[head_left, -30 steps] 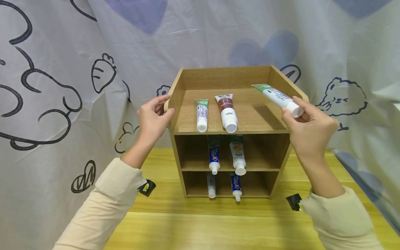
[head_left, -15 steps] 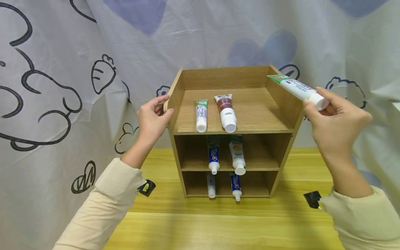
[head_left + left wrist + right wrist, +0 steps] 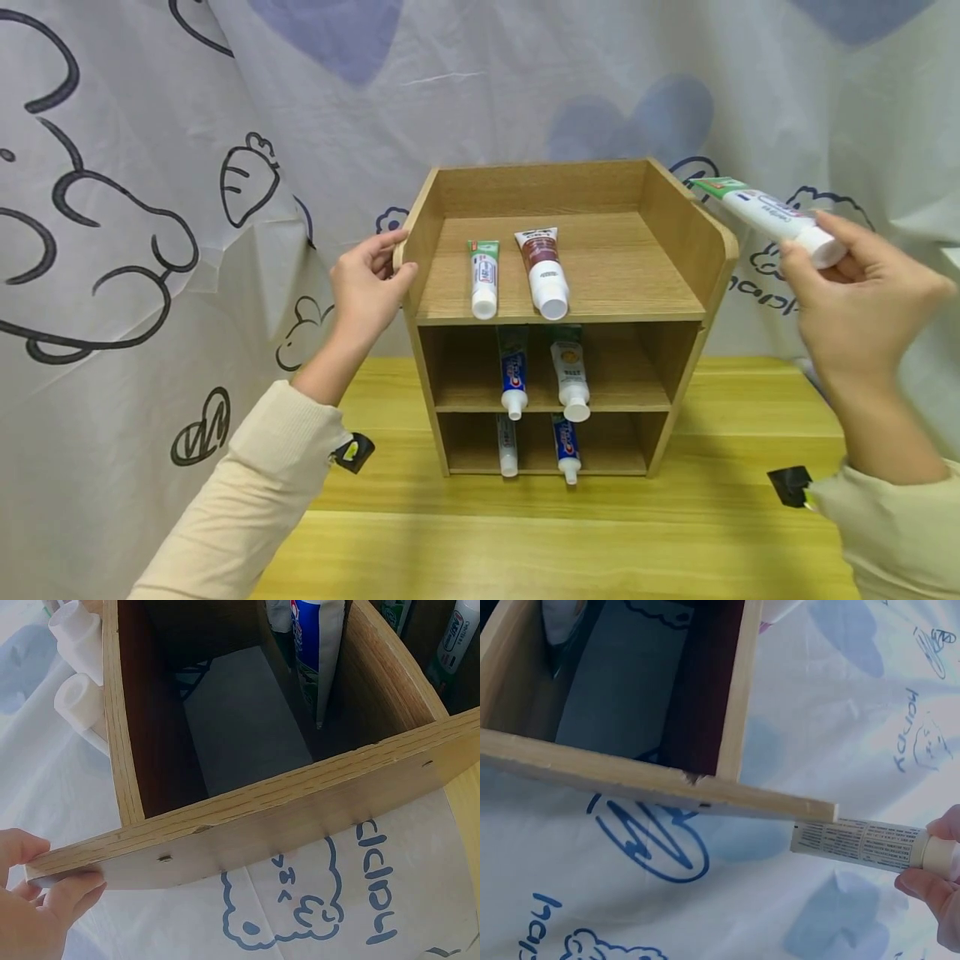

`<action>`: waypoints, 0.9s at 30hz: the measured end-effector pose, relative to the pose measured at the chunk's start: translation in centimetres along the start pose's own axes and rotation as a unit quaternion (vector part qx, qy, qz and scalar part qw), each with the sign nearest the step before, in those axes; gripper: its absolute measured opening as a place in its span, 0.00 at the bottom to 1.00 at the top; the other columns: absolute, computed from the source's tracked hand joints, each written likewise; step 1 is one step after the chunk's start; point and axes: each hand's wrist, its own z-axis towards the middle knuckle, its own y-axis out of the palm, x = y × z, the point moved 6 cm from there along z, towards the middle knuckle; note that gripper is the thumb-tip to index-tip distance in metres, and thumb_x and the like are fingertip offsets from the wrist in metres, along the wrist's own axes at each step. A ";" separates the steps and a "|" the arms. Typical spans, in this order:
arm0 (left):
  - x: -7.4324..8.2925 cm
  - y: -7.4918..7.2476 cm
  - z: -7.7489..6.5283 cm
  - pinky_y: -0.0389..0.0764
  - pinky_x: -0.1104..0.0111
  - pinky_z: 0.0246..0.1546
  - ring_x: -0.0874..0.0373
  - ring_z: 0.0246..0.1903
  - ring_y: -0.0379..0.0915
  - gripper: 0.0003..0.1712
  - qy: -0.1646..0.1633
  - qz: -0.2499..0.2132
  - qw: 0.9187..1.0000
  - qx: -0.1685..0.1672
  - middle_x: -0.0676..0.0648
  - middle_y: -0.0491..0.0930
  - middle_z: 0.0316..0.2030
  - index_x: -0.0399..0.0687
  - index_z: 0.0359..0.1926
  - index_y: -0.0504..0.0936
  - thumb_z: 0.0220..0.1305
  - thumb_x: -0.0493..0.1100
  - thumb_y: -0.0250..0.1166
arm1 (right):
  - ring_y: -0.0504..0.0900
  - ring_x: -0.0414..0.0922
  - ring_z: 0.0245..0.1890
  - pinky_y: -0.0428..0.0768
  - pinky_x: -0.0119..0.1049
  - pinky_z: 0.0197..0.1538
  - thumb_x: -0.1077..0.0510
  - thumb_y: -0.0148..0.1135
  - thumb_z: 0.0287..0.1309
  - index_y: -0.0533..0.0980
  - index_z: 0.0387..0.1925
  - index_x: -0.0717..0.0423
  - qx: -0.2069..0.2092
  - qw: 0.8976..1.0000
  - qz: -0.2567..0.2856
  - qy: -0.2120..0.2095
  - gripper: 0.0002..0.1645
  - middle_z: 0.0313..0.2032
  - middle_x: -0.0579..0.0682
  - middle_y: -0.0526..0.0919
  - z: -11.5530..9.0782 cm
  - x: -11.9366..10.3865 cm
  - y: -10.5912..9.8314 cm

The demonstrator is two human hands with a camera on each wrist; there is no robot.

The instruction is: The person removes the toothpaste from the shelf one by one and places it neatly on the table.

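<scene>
Pinching the white cap (image 3: 821,247) of a toothpaste tube (image 3: 768,214) between thumb and fingers of the right hand (image 3: 870,300), carried it outward to the right over the last second. Went from above the right part of the top shelf (image 3: 615,275), across the right wall (image 3: 678,225), to a spot just outside the wooden rack (image 3: 637,317), green end pointing back toward that wall. Could not tell, from the head or right wrist view, touching from a narrow gap there. Seemed, judging by that path, to be taking the tube away from the rack rather than laying it down, though still held it in the air, released nowhere. Gripped the front end of the left wall (image 3: 427,233) with the left hand (image 3: 363,287), unchanged throughout, probably steadying the rack. Left a small green-and-white tube (image 3: 484,279) and a brown-and-white tube (image 3: 543,262) unshifted on the top shelf, side by side but apart, caps forward. Below, left a blue tube (image 3: 514,371) and a pale tube (image 3: 572,375) undisturbed on the middle shelf (image 3: 465,396), caps jutting past its front edge. Had the rack standing upright on a yellow tabletop (image 3: 480,550), before a printed cloth (image 3: 480,108).
</scene>
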 end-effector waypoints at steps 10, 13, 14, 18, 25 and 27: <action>0.0 -0.1 0.0 0.80 0.68 0.53 0.50 0.53 0.76 0.21 0.000 -0.005 1.000 0.001 0.36 0.77 0.52 0.36 0.54 0.76 0.57 0.30 0.60 | 0.74 0.18 0.23 0.72 0.05 0.29 0.65 0.67 0.44 0.81 0.41 0.64 0.017 1.000 -0.011 -0.015 0.17 0.35 0.35 0.83 -0.3 1.6 -0.9; 0.0 -0.2 -0.1 0.80 0.68 0.52 0.50 0.52 0.76 0.21 0.000 -0.004 1.000 0.002 0.36 0.78 0.52 0.36 0.54 0.76 0.57 0.30 0.60 | 0.74 0.19 0.22 0.71 0.06 0.28 0.65 0.68 0.44 0.81 0.40 0.65 0.026 0.999 -0.004 -0.033 0.16 0.33 0.32 0.82 -0.5 2.1 -1.0; 0.0 -0.2 -0.1 0.80 0.68 0.52 0.50 0.52 0.76 0.21 -0.001 -0.003 1.000 0.002 0.36 0.78 0.52 0.36 0.54 0.76 0.57 0.30 0.60 | 0.73 0.19 0.22 0.71 0.06 0.28 0.65 0.68 0.44 0.81 0.40 0.65 0.028 0.999 -0.008 -0.036 0.16 0.33 0.34 0.82 -0.6 2.2 -1.1; 0.0 -0.1 -0.1 0.80 0.67 0.53 0.50 0.53 0.76 0.21 -0.001 -0.001 1.000 0.000 0.36 0.77 0.52 0.36 0.54 0.76 0.57 0.30 0.60 | 0.74 0.19 0.23 0.72 0.06 0.27 0.66 0.67 0.44 0.82 0.40 0.63 0.031 0.999 -0.013 -0.028 0.16 0.36 0.42 0.84 -1.0 3.1 -1.2; -0.1 -0.1 0.0 0.81 0.67 0.50 0.50 0.51 0.78 0.21 0.007 -0.001 1.000 0.003 0.36 0.78 0.51 0.36 0.53 0.77 0.56 0.30 0.60 | 0.74 0.19 0.23 0.72 0.05 0.27 0.67 0.67 0.45 0.81 0.40 0.63 0.029 0.999 -0.011 -0.025 0.16 0.34 0.34 0.81 -1.9 4.3 -1.5; -0.1 0.0 0.0 0.82 0.67 0.50 0.49 0.50 0.78 0.21 0.011 -0.003 1.000 0.004 0.36 0.78 0.50 0.36 0.53 0.77 0.56 0.30 0.60 | 0.74 0.19 0.22 0.72 0.06 0.27 0.67 0.66 0.45 0.81 0.40 0.64 0.032 0.999 -0.004 -0.025 0.16 0.34 0.33 0.82 -2.1 4.5 -1.5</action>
